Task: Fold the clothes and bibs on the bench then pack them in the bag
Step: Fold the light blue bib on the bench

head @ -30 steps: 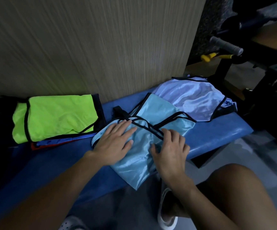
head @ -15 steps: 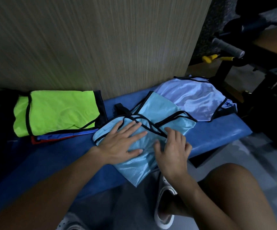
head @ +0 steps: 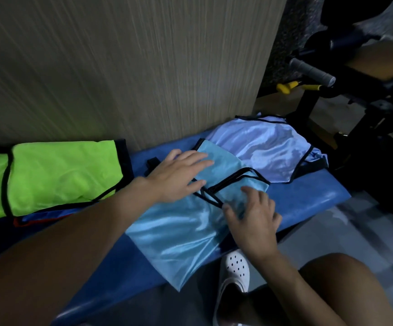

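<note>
A light blue bib (head: 179,234) with black trim lies across the blue bench (head: 308,201), one corner hanging over the front edge. My left hand (head: 179,177) rests flat on its upper part with fingers straight. My right hand (head: 254,217) presses on the bib's right side, fingers spread, thumb by the black trim. A pale lilac bib (head: 263,147) lies unfolded behind it. A folded neon green bib (head: 54,175) tops a stack at the left. No bag is in view.
A wood-grain wall panel (head: 120,67) stands right behind the bench. Black gym equipment with a grey handle (head: 311,71) and yellow parts stands at the right. My knee (head: 346,290) and a white clog (head: 234,271) are below the bench edge.
My left hand has slid up and away across the light blue bib towards its far edge. My right hand has stayed on the bib's right side.
</note>
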The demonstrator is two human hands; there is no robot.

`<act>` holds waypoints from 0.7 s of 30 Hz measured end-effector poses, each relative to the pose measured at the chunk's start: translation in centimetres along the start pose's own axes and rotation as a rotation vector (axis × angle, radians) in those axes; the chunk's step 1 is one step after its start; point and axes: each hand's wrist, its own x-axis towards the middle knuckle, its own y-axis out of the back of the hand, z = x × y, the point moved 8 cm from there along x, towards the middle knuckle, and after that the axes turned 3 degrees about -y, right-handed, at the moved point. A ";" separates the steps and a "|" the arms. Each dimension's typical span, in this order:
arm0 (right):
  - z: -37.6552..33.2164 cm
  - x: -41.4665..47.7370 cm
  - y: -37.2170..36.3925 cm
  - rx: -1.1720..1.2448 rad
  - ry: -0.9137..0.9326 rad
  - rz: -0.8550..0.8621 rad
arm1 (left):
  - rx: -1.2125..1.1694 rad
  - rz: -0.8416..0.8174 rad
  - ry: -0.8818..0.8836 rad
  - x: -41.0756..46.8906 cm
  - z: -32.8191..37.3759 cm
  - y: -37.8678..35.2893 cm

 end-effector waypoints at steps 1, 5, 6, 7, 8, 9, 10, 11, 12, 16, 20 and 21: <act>0.6 0.8 1.1 0.032 -0.047 0.070 | -0.008 0.000 -0.007 1.4 -0.3 0.1; 2.8 3.1 2.7 0.101 -0.208 0.175 | 0.011 -0.018 -0.061 6.0 -0.9 0.1; 3.3 3.4 2.7 0.112 -0.229 0.170 | 0.023 -0.032 -0.087 6.9 -0.9 -0.1; 3.6 3.7 2.5 0.120 -0.244 0.164 | 0.041 -0.044 -0.113 7.5 -0.8 -0.3; 3.9 4.0 2.3 0.127 -0.253 0.158 | 0.060 -0.058 -0.133 8.1 -0.8 -0.5; 4.2 4.2 2.1 0.136 -0.262 0.154 | 0.072 -0.077 -0.145 8.5 -1.0 -0.8; 4.5 4.4 2.0 0.147 -0.270 0.154 | 0.073 -0.096 -0.147 8.9 -1.1 -1.0; 4.7 4.6 2.0 0.158 -0.275 0.158 | 0.071 -0.111 -0.143 9.2 -1.3 -1.1; 4.8 4.8 2.1 0.170 -0.278 0.166 | 0.071 -0.118 -0.143 9.4 -1.4 -1.0; 4.6 5.2 2.6 0.187 -0.243 0.203 | 0.044 -0.103 -0.168 9.5 -1.6 0.1; 4.0 5.3 2.7 0.213 -0.207 0.218 | -0.007 -0.025 -0.159 8.9 -2.1 1.9; 4.0 5.3 2.5 0.226 -0.216 0.205 | -0.025 -0.012 -0.148 8.6 -2.3 2.2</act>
